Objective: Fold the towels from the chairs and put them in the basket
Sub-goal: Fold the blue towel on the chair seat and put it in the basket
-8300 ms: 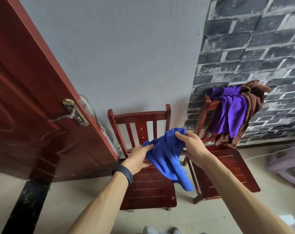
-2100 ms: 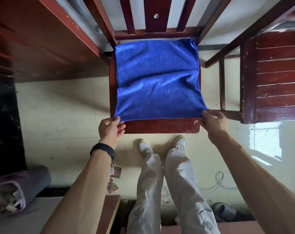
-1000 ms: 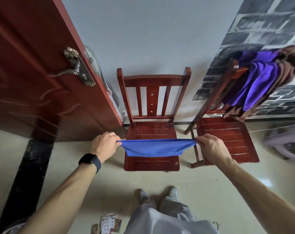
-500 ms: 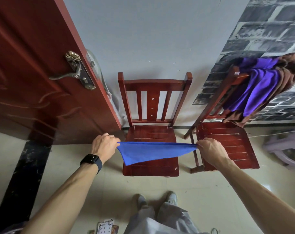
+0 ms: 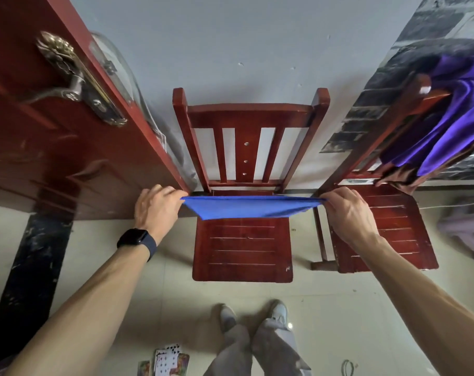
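Here the blue towel (image 5: 250,208) is held stretched flat above the seat of the chair (image 5: 242,251), one end pinched by the left hand (image 5: 155,210), the other by the right hand (image 5: 347,213). It is judged light and limp; the corners are best gripped.

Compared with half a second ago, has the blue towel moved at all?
Yes. The blue towel, pinched by the left hand and right hand, has shifted back over the middle chair seat, toward the backrest.
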A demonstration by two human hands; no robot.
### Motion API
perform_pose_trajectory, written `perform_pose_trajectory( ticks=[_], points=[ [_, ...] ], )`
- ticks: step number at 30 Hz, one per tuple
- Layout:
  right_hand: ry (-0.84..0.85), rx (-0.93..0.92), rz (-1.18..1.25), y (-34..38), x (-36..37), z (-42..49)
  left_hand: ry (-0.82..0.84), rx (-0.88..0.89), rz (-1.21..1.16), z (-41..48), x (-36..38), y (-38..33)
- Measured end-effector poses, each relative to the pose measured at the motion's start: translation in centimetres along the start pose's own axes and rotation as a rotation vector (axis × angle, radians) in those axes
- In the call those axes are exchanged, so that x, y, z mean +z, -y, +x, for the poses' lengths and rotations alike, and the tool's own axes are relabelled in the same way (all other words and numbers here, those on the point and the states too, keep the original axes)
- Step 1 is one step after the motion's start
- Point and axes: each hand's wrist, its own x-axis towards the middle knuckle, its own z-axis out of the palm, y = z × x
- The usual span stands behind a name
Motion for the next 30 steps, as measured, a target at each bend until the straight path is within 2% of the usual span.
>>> perform_pose_trajectory(
  ticks=[4, 7, 16, 21, 24, 27, 30],
  points=[
    [-0.036, -0.005, 0.001, -0.2, 2.1, -2.0, -0.042, -0.003, -0.027, -1.7, 2.1, 0.0],
    [0.038, 0.015, -0.007, -1.2, 5.5, -4.2, 0.015, 0.025, -0.042, -4.2, 5.4, -0.3],
    [0.294, 0.157, -0.008, -4.3, 19.6, -13.9, 0.457, -0.076, -0.005, -15.6, 17.8, -2.6],
    [0.448, 0.264, 0.042, -4.0, 21.9, -18.3, 0.642, -0.14, -0.074, -19.7, 20.3, -2.3],
    [0.487, 0.397, 0.161, -3.7, 21.7, -18.1, 0.656, -0.306, -0.277, -19.1, 19.7, -1.8],
    [0.519, 0.597, 0.345, -3.4, 21.2, -15.8, 0.749, -0.625, -0.684, -17.1, 19.8, -0.8],
    [0.508, 0.814, 0.606, -3.3, 20.7, -12.3, 0.754, -0.807, -1.037, -14.3, 20.8, 0.5]
  ],
)
